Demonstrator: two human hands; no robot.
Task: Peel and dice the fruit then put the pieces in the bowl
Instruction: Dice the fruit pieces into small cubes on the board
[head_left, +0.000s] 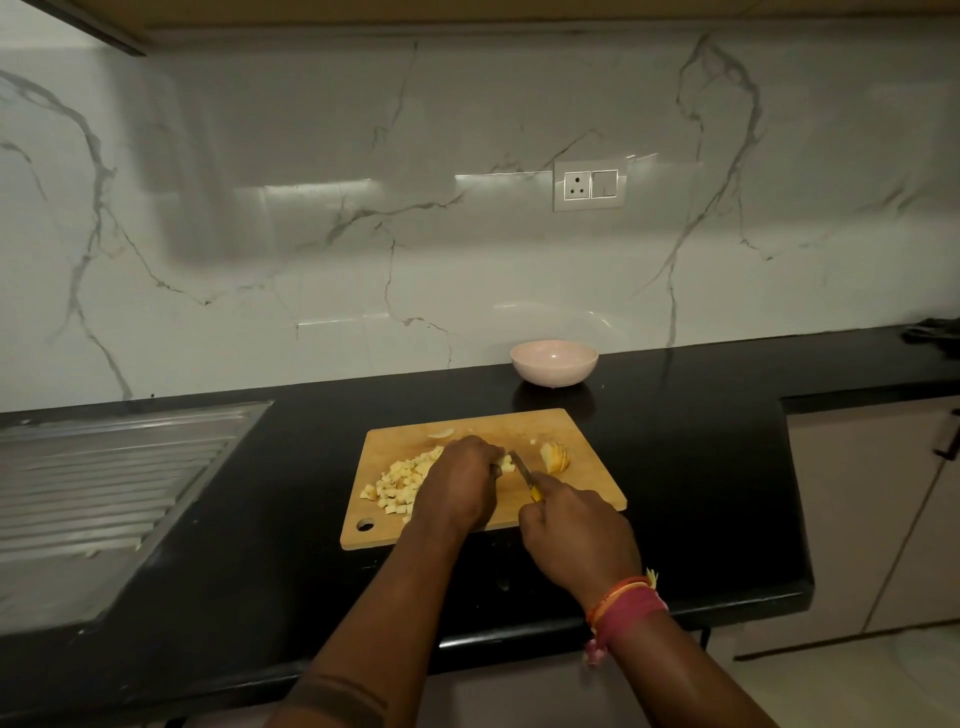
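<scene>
A wooden cutting board (582, 488) lies on the black counter. Several pale diced fruit cubes (397, 483) are heaped on its left half. My left hand (460, 483) curls over a strip of fruit at the board's middle, holding it down. My right hand (576, 535) grips a yellow-handled knife (524, 473) whose blade meets the fruit beside my left fingers. A sliced fruit wedge (555, 457) lies to the right of the blade. A small pale scrap (440, 432) sits near the board's far edge. The pink bowl (554, 362) stands behind the board, and looks empty.
A steel sink drainboard (104, 478) fills the counter's left side. The marble wall carries a socket plate (589, 185). A dark object (935, 332) lies at the far right of the counter. The counter's front edge (675, 608) runs just under my wrists.
</scene>
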